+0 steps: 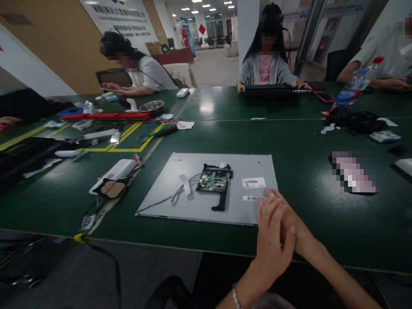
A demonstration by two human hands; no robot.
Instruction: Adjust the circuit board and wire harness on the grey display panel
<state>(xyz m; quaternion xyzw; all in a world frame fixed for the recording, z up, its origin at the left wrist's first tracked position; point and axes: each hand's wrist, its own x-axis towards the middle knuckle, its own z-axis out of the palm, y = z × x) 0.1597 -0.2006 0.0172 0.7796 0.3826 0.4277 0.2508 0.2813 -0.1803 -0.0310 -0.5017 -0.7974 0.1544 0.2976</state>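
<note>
My left hand (273, 240), with a beaded bracelet (236, 296) at the wrist, lies against my right hand (298, 227). They meet by the near right corner of a flat grey display panel (167, 180). The left fingers stretch forward and partly cover the right hand, whose fingertips show beyond them. Neither hand holds anything visible. Near the panel's middle sits a green circuit board (212, 182) in a black bracket (222, 201). Grey cables (174, 198) run from it to the left, under a strip of tape (185, 184). White labels (253, 183) are on the panel's right side.
A blurred-out phone-shaped object (354, 174) lies on the green table (299, 141) to the right. At left are a white power strip (117, 174), cables, and a metal bowl (152, 106). Bottles (352, 88) stand far right. Several people sit around the table.
</note>
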